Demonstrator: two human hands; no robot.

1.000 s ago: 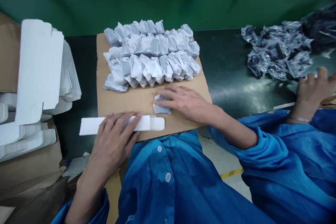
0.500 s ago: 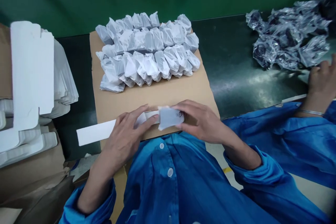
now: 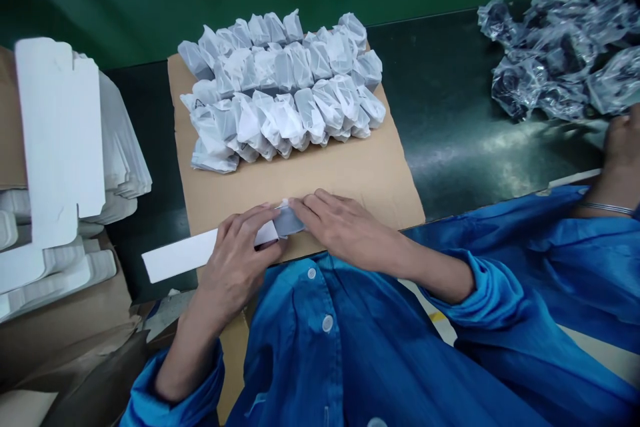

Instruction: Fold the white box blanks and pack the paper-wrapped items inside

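Note:
My left hand (image 3: 239,261) grips the open end of a long flat white carton (image 3: 180,256) lying at the near edge of a brown cardboard sheet (image 3: 350,173). My right hand (image 3: 340,227) presses a small grey-white bagged part (image 3: 286,220) against the carton's mouth; the part is half hidden by fingers. Both hands meet at the carton's end. Behind them, rows of the same small white bagged parts (image 3: 283,90) lie on the cardboard.
A stack of flat white carton blanks (image 3: 65,147) sits on brown boxes at the left. A heap of clear bags with dark parts (image 3: 555,53) lies at the far right on the dark green bench. Another person's hand (image 3: 620,153) and blue sleeve are at the right.
My right hand picked a bagged part off the cardboard, brought it to the carton's end and is pushing it in. My left hand shifted to hold the carton's mouth.

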